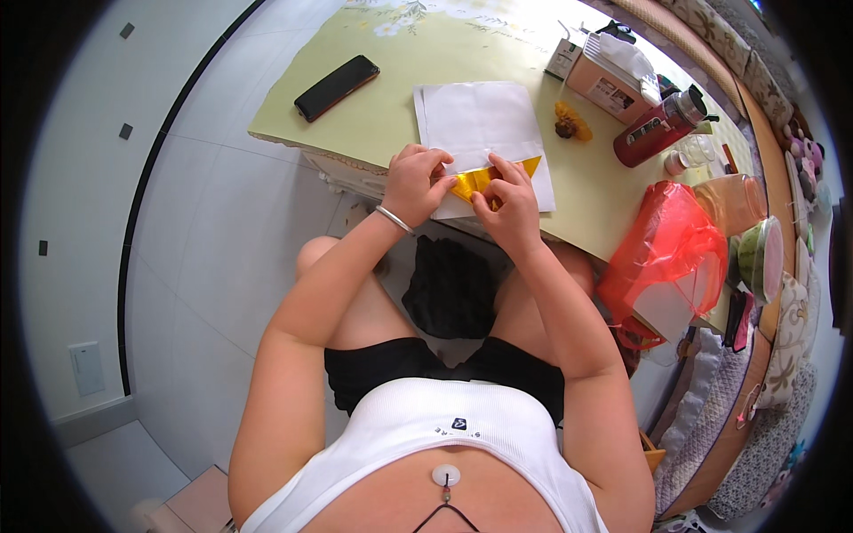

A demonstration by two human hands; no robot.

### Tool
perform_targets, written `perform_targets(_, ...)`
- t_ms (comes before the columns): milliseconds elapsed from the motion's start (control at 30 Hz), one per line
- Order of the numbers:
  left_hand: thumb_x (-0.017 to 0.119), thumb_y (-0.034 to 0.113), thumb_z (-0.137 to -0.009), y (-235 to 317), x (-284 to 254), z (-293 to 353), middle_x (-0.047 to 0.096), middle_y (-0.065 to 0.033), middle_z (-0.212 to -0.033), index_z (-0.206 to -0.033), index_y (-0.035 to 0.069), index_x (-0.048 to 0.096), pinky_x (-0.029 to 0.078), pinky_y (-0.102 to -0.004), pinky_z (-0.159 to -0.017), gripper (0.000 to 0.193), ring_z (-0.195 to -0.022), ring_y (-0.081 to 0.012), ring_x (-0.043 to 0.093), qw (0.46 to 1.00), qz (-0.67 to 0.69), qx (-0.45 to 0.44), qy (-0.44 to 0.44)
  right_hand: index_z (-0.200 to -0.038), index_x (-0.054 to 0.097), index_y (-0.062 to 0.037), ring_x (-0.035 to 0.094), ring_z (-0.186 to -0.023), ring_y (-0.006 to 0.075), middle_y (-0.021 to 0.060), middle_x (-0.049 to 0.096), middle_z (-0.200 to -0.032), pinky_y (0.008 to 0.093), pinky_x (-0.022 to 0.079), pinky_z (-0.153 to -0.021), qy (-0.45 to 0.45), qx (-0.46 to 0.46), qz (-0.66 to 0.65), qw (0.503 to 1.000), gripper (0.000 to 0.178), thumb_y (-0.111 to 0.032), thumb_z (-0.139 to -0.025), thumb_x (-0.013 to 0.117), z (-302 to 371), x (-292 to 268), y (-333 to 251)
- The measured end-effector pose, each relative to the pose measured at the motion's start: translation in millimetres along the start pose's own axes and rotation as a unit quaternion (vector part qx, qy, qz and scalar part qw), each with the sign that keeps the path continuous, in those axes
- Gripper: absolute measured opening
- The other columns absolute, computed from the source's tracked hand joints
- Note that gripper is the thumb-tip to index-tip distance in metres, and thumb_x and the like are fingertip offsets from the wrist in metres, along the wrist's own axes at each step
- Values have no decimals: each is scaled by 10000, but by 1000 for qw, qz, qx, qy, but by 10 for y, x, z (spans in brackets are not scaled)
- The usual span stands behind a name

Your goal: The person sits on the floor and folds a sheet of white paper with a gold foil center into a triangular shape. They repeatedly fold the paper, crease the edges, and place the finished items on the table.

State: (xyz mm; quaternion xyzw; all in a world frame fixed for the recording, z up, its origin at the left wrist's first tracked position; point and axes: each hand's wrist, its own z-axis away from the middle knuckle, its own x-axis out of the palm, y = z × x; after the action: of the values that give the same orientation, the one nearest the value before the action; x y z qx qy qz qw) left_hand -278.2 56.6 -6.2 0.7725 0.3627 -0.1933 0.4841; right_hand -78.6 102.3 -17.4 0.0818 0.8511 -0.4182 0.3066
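Observation:
A piece of shiny gold paper [471, 183], folded into a pointed shape, lies over the near part of some white paper sheets [480, 114] at the table's front edge. At its left end my left hand [416, 184], with a silver bangle on the wrist, pinches the paper between thumb and fingers. My right hand [513, 202] has its thumb and fingertips closed on the gold paper's right half. One gold corner sticks out to the right beyond those fingers. The fingers hide part of the fold.
A black phone [337, 88] lies at the table's far left. To the right are a yellow-brown object [573, 122], a tissue box [613, 78], a red thermos [657, 129], a red plastic bag [666, 244] and a cut watermelon [761, 259].

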Motion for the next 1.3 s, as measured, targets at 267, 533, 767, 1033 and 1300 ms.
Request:
perform_targets(267,771,108,-762,46,57,-16,692,-28,-782,-980,78,700,480,-380,-838,232,-884,-238,614,999,-37,-17,7,-794,621,-20,573,-1232,391,234,616,-1333,523,381,-1144,15,1,8,1000,165,-77,-756,771,4,15,1)
perform_targets(533,778,129,-760,48,80,-43,682,2,-762,-973,101,694,438,-395,-862,230,-898,-232,605,998,-56,-33,-5,-1148,743,-132,557,-1270,385,245,562,-1405,534,389,-1132,-3,-27,41,999,334,-73,-820,714,35,24,52)
perform_targets(767,758,97,-743,146,24,-37,697,-64,-902,-1018,61,698,437,-417,-885,283,-949,-267,618,990,-125,46,52,-1173,747,-120,541,-1285,401,257,536,-1439,525,396,-1125,9,-62,98,993,332,-117,-844,699,53,53,88)
perform_targets(1033,491,54,-895,209,157,508,524,-256,-1471,-1394,-82,542,319,-490,-1196,519,-1419,-364,468,951,-260,152,-75,-1161,740,-91,543,-1272,405,274,528,-1441,519,392,-1127,-2,-61,103,993,321,-120,-842,711,43,42,47)
perform_targets(1300,504,69,-888,325,289,556,477,-285,-1498,-1409,-118,494,283,-524,-1204,553,-1436,-410,427,950,-291,101,-56,-1168,735,-84,529,-1280,417,279,511,-1458,500,401,-1118,-14,-51,83,995,325,-107,-845,709,39,23,42)
